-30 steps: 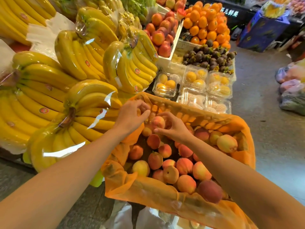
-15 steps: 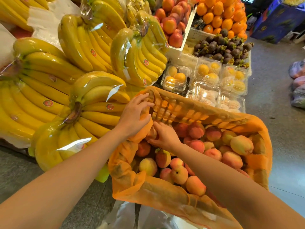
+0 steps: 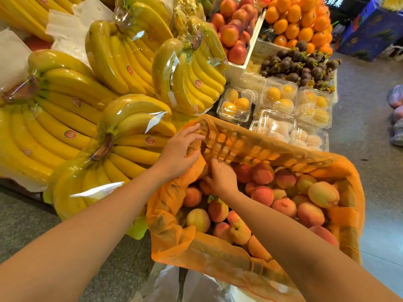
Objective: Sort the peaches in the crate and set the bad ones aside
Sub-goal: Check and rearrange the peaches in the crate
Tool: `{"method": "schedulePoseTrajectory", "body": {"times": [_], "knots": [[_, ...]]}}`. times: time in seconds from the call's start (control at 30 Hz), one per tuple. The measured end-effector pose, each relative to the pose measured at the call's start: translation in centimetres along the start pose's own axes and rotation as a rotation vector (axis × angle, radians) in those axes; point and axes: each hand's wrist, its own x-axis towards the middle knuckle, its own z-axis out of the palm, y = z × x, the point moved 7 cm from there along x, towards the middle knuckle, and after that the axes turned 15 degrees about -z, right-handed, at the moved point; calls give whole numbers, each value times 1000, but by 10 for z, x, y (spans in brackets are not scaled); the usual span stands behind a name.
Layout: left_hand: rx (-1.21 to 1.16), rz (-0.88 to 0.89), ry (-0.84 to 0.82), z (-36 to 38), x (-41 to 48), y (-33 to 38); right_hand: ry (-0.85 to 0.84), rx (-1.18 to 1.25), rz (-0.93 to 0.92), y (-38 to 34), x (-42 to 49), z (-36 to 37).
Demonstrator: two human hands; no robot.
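A crate (image 3: 259, 149) lined with thin orange plastic (image 3: 172, 238) holds several red-yellow peaches (image 3: 261, 195). At the crate's far left corner my left hand (image 3: 180, 149) grips a fold of the orange liner, thumb under and fingers over it. Just right of it, my right hand (image 3: 221, 178) reaches down into the same corner. Its fingers curl round a peach (image 3: 204, 171) that is partly covered by the liner. My right forearm crosses over the peaches on the near side.
Wrapped banana bunches (image 3: 130, 147) crowd the crate's left side. Behind it stand clear boxes of yellow fruit (image 3: 235, 103), mangosteens (image 3: 298, 66), oranges (image 3: 301, 20) and nectarines (image 3: 233, 33). White bags (image 3: 196, 284) lie below the crate. Grey floor (image 3: 368, 162) runs along the right.
My right hand carried a peach from the middle of the far side into the far left corner. My left hand shifted onto the liner fold there. The view moved closer and to the left.
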Motion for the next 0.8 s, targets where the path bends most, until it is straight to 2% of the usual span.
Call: {"method": "schedulePoseTrajectory", "body": {"times": [0.3, 0.4, 0.47, 0.5, 0.57, 0.63, 0.8], "knots": [[12, -13, 6, -1, 0, 3, -44, 106, -43, 20, 2, -4], [74, 7, 117, -4, 1, 14, 29, 193, -60, 32, -9, -32], [111, 90, 203, -4, -1, 35, 100, 194, -63, 45, -23, -57], [113, 148, 195, 0, -3, 48, 115, 173, -51, 52, -32, -68], [146, 257, 74, 21, -6, 72, 69, 121, -7, 69, -50, -82], [189, 287, -107, 49, -9, 84, -40, 32, -3, 80, -70, -86], [363, 90, -542, 113, -23, 71, -321, -117, -83, 84, -112, -75]]}}
